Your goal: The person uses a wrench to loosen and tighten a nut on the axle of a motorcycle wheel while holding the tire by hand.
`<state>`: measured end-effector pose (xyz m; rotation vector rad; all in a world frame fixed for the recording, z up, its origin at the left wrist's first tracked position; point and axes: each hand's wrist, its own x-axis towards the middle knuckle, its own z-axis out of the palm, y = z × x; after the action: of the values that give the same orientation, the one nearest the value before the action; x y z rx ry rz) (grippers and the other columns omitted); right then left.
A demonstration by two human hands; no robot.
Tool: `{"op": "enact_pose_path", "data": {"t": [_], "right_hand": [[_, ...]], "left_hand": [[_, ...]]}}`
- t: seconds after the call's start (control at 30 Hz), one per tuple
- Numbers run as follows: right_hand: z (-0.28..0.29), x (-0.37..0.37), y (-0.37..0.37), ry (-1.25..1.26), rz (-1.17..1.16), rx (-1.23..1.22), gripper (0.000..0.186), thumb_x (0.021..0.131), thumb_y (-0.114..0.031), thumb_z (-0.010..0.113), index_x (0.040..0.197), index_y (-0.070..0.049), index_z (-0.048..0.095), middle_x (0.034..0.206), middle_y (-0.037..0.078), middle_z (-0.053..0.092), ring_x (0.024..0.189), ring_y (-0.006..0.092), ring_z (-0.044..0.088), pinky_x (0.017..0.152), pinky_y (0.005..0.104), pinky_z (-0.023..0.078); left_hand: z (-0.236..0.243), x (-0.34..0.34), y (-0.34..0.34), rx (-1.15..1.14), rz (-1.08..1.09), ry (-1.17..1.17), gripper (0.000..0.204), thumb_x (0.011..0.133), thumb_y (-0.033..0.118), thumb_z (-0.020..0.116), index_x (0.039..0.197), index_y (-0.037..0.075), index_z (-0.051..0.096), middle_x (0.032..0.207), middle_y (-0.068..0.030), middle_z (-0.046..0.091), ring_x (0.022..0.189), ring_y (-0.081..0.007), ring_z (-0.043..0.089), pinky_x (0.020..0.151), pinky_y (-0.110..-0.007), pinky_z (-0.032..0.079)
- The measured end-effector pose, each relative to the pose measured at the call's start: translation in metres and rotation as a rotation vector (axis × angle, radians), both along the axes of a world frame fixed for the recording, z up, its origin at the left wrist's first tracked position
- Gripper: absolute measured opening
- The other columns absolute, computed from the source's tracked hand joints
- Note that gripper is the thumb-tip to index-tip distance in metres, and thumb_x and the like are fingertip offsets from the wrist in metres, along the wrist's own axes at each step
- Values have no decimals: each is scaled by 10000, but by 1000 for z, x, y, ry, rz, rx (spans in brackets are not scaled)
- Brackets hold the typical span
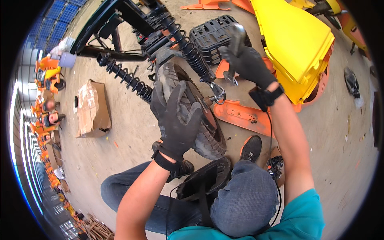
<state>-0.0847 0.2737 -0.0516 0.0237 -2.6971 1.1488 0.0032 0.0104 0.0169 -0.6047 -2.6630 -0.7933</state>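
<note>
From where I stand: floor [129,134] open between box [94,110] and tyre [211,145], person's left. Far-left approach crossed by one spring [128,78]; right side crowded: second spring [193,54], orange strip [242,118], crate [212,35], yellow panel [296,48].

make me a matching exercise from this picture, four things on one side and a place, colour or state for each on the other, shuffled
1. left hand
2. right hand
3. cardboard box
4. large panel at upper right

A. bright yellow
B. closed around a metal tool
C. brown, left of the wheel
D. fingers spread on the tyre

Pairs: 1-D, 2-B, 3-C, 4-A
</note>
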Motion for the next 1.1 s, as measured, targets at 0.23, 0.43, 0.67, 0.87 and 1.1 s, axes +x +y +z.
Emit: {"op": "enact_pose_path", "data": {"t": [0.23, 0.43, 0.67, 0.87, 1.1], "right_hand": [[19, 86, 24, -150, -14, -905, 403, 1036, -389, 512, 1117, -26, 667, 881, 63, 706, 741, 159, 676, 663, 299, 540], [-3, 164, 25, -137, -90, -1153, 559, 1033, -444, 478, 1303, 42, 530, 1213, 162, 642, 967, 228, 683, 864, 317, 566], [-47, 186, 12, -76, -113, -1275, 543, 1034, -407, 491, 1325, 51, 492, 1251, 185, 605, 1033, 265, 678, 896, 357, 569], [-52, 195, -12, 0, -188, -1271, 454, 1040, -328, 520, 1282, 55, 548, 1215, 153, 636, 993, 223, 691, 871, 325, 578], [-55, 198, -21, 22, -169, -1307, 472, 1012, -329, 577, 1286, 55, 549, 1203, 147, 642, 1027, 226, 679, 895, 348, 566]], "left_hand": [[4, 3, 0, 22, 11, -56, 538, 846, 138, 699, 1360, 82, 550, 1487, -246, 348, 1434, -369, 256, 1165, -467, 215], [1, 3, -1, 10, 11, -51, 526, 861, 149, 673, 1366, 80, 542, 1479, -214, 389, 1441, -355, 251, 1176, -461, 198], [-2, 1, -2, 10, 5, -48, 588, 813, 188, 710, 1371, 109, 542, 1485, -274, 316, 1408, -406, 272, 1153, -505, 209], [-3, 2, -1, 15, 1, -57, 575, 825, 185, 699, 1371, 103, 539, 1482, -278, 320, 1407, -411, 270, 1151, -511, 205], [-3, 1, -1, 3, -6, -40, 570, 831, 193, 694, 1373, 104, 541, 1478, -279, 326, 1405, -409, 274, 1151, -508, 204]]}}
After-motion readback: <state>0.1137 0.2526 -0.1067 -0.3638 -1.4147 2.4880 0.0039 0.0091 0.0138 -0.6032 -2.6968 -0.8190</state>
